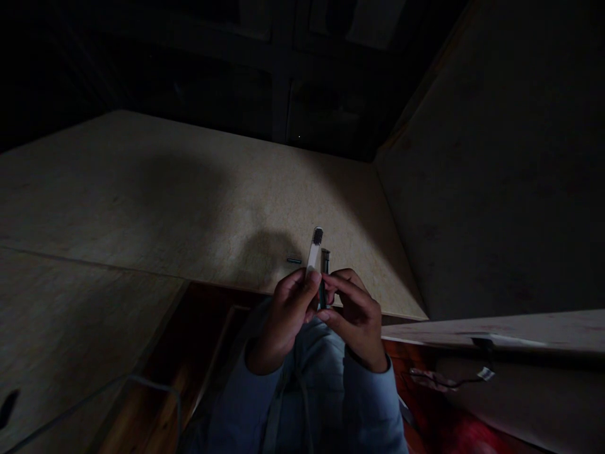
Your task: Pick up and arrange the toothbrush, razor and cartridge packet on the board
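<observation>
My left hand (292, 315) is closed around a white brush (312, 255), which points up and away from me with a patch of dark bristles at its tip. Right beside it stands a slim dark stick (326, 260) with a wider top end; its kind is too dim to make out. The fingers of my right hand (355, 313) are closed around this stick's lower part, close against my left fingers. A small dark cylinder (293, 260) lies on the pale table (265, 189) just beyond my left hand.
A grey panel (491, 176) rises along the table's right side. Dark window-like frames (278, 82) stand behind it. A grey cable (142, 379) loops at lower left. At lower right a black cord (467, 381) with a white tag hangs near red fabric (466, 435).
</observation>
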The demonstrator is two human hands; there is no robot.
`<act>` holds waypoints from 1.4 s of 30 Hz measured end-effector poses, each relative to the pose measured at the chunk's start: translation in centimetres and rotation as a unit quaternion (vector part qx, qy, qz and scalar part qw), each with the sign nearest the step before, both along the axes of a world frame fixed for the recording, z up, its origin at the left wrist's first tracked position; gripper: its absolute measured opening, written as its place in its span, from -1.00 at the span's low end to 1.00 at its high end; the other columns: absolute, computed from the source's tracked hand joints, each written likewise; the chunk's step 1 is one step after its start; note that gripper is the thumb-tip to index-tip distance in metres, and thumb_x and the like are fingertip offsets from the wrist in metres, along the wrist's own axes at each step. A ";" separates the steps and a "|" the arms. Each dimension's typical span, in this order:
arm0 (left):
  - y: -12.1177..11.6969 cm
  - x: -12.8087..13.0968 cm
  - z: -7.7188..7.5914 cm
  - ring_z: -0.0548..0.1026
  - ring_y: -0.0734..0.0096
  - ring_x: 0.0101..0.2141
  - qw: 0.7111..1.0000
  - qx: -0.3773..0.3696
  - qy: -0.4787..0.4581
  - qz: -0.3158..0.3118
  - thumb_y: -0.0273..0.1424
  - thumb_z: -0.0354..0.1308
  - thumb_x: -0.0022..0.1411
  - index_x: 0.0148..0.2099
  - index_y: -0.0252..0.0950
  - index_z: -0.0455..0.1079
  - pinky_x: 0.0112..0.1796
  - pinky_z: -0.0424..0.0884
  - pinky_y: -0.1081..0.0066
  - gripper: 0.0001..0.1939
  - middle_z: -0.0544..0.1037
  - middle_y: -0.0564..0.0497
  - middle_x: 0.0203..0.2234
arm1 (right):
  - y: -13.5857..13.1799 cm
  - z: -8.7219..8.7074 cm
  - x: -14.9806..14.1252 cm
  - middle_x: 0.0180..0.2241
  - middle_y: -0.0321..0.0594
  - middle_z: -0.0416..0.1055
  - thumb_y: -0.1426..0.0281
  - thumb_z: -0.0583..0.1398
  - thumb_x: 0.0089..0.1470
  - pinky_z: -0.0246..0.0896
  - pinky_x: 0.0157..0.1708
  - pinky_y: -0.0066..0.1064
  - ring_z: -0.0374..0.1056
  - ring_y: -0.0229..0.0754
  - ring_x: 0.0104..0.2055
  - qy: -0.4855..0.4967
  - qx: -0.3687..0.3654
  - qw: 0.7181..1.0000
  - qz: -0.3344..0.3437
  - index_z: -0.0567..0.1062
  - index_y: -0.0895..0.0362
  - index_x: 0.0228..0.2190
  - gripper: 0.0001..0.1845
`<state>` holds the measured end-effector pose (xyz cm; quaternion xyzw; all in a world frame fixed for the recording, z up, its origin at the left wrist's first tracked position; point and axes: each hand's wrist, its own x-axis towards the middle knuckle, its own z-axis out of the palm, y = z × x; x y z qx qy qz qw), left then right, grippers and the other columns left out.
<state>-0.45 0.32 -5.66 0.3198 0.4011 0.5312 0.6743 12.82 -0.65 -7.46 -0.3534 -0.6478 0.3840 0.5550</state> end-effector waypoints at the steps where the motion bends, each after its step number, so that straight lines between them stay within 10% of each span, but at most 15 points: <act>1: 0.0 0.0 -0.1 0.15 0.66 -0.64 1.000 -0.007 0.006 0.003 0.13 0.33 0.01 -0.36 -0.32 0.39 -0.66 0.01 0.58 -0.43 0.30 0.16 -0.62 | 0.0 0.0 -0.1 -0.23 -0.24 0.33 0.32 0.41 0.06 0.32 -0.23 -0.31 0.29 -0.21 -0.27 0.005 0.003 1.000 -0.010 0.54 -0.11 0.08 -0.47; 22: -0.2 -2.8 0.8 0.37 0.46 -0.44 0.912 0.178 0.361 -0.077 -0.13 0.01 0.39 -0.36 -0.28 0.42 -0.36 0.25 0.47 -0.61 0.42 0.09 -0.53 | 0.6 -0.4 -0.1 -0.28 -0.26 0.48 0.36 0.42 -0.03 0.36 -0.27 -0.34 0.36 -0.24 -0.34 0.158 -0.029 0.967 -0.197 0.62 -0.04 -0.09 -0.60; 34: -0.5 -3.6 1.2 0.19 0.49 -0.56 0.941 0.104 0.258 -0.193 0.10 -0.05 0.34 -0.32 -0.31 0.49 -0.49 0.10 0.44 -0.41 0.21 0.14 -0.63 | 0.8 -1.2 0.6 -0.24 -0.23 0.56 0.32 0.41 -0.02 0.40 -0.28 -0.38 0.41 -0.23 -0.30 0.169 -0.043 0.959 -0.224 0.64 -0.03 -0.10 -0.62; 42: -0.2 -3.1 0.7 0.21 0.49 -0.57 0.952 0.099 0.264 -0.116 0.08 0.00 0.32 -0.30 -0.30 0.48 -0.51 0.15 0.47 -0.46 0.23 0.15 -0.63 | 0.8 -1.0 0.2 -0.36 -0.26 0.49 0.28 0.45 -0.07 0.36 -0.34 -0.36 0.37 -0.23 -0.38 0.149 -0.051 0.975 -0.156 0.65 0.00 -0.12 -0.60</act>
